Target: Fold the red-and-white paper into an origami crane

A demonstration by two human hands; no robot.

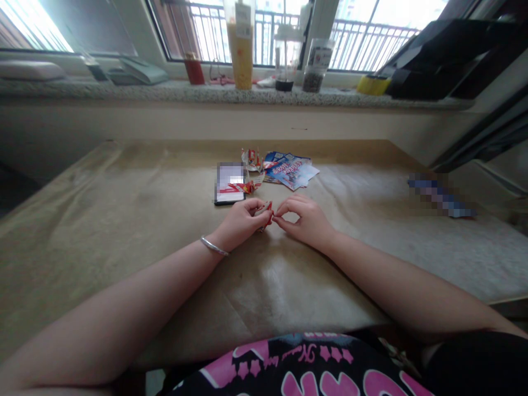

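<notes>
My left hand (pixel 244 218), a silver bangle on its wrist, is closed around a small red and white wrapper (pixel 269 213) in the middle of the table. Thumb and forefinger of my right hand (pixel 303 218) pinch the right edge of that wrapper, the fingers curved into a ring. What is inside the wrapper is hidden. Just beyond my left hand lies a phone-like device (pixel 230 175) with a blurred light screen. A torn red wrapper (pixel 249 187) overlaps its right edge, and a crumpled red and white wrapper (pixel 252 159) sits behind.
Blue printed cards (pixel 291 169) lie fanned beyond my hands. A blurred blue strip-like item (pixel 441 196) is at the table's right. On the stone windowsill (pixel 148 91) stand a tall yellow-filled container (pixel 241 49), a red jar (pixel 193 70), clear cups and a yellow object (pixel 373 84).
</notes>
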